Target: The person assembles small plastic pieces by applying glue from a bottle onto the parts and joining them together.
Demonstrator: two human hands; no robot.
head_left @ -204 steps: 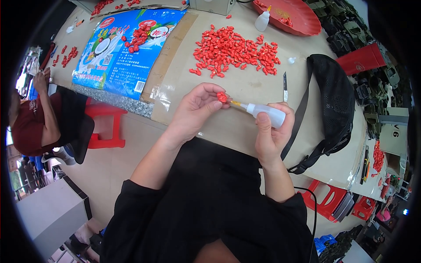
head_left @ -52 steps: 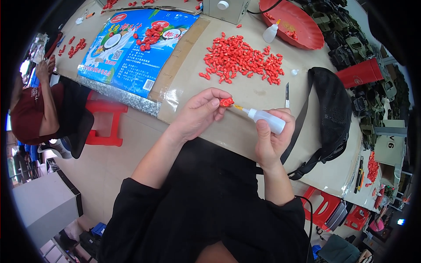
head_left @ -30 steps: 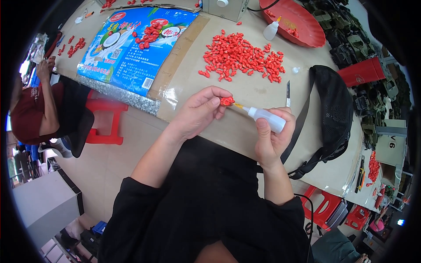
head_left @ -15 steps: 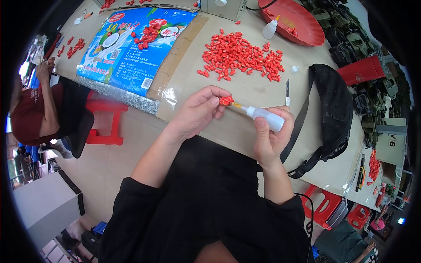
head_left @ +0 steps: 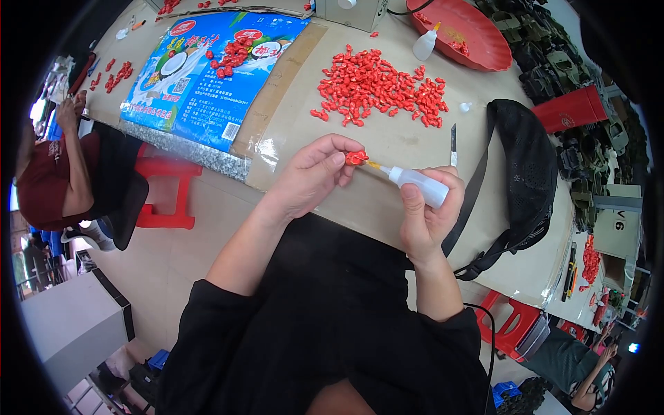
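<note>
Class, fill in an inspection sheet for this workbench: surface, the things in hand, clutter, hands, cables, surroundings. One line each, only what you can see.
Surface: tan table with a blue printed bag laid flat on it.
Things in hand: small red piece; white squeeze bottle, its nozzle at the piece.
Clutter: pile of red pieces, red tray, second bottle, craft knife, black mesh bag.
Hands: left hand pinches the piece; right hand grips the bottle.
Cables: black cable near the tray.
Surroundings: red stool; another person seated at left.
</note>
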